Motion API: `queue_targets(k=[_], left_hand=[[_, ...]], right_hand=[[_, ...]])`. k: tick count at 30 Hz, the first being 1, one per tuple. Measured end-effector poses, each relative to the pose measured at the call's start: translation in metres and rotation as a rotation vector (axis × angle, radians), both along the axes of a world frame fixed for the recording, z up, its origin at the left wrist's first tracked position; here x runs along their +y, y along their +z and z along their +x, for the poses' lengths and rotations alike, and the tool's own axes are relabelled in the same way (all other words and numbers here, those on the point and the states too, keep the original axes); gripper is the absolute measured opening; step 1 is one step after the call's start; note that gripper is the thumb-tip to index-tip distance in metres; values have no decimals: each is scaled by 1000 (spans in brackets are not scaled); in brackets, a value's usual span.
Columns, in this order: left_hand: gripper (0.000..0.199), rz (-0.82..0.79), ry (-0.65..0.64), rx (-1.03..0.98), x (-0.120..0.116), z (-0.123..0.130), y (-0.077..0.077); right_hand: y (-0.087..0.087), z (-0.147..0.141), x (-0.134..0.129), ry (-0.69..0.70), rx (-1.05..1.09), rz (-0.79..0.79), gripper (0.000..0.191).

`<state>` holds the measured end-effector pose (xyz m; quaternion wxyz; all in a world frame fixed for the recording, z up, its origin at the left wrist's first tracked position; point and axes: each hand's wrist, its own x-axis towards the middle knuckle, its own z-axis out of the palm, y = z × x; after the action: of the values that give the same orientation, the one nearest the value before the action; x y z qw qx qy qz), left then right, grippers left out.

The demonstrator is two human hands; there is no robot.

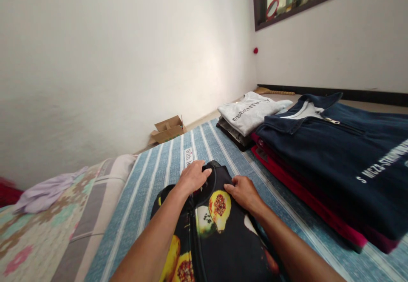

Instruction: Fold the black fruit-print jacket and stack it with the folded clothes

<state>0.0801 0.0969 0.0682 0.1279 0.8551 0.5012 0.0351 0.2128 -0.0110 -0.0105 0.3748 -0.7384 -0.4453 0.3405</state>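
Shirt (236, 243) under both hands, long axis running away — left hand (195, 176) over the collar (217, 172), right hand (244, 192) nearer its right side. Undersides hidden; grasping or merely resting, can't tell.

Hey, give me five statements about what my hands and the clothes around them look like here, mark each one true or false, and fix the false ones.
1. The left hand and the right hand are both on the black fruit-print garment. True.
2. The black fruit-print garment lies on bare wooden boards. False: it lies on the striped blue cloth.
3. A navy zip-neck garment tops a folded stack that has red fabric below. True.
4. The shirt with the dark lettering is bright yellow. False: that shirt is pale grey.
5. A cardboard box stands beyond the striped blue cloth, near the wall. True.
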Motion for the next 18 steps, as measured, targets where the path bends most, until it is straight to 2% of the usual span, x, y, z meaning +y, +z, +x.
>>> queue_targets(k=[4,7,11,18], left_hand=[[33,-112,45,-118,33,15,-13],[33,-187,45,-206,43,12,-25],[33,-261,45,-329,42,4,-33],[26,-373,14,-660,30,3,-32]], right_hand=[[-1,-1,-1,13,-32,23,20],[-2,-1,-2,19,-37,27,20],[-4,-3,-2,18,-28,31,19],[-9,-3,-3,5,43,36,22]])
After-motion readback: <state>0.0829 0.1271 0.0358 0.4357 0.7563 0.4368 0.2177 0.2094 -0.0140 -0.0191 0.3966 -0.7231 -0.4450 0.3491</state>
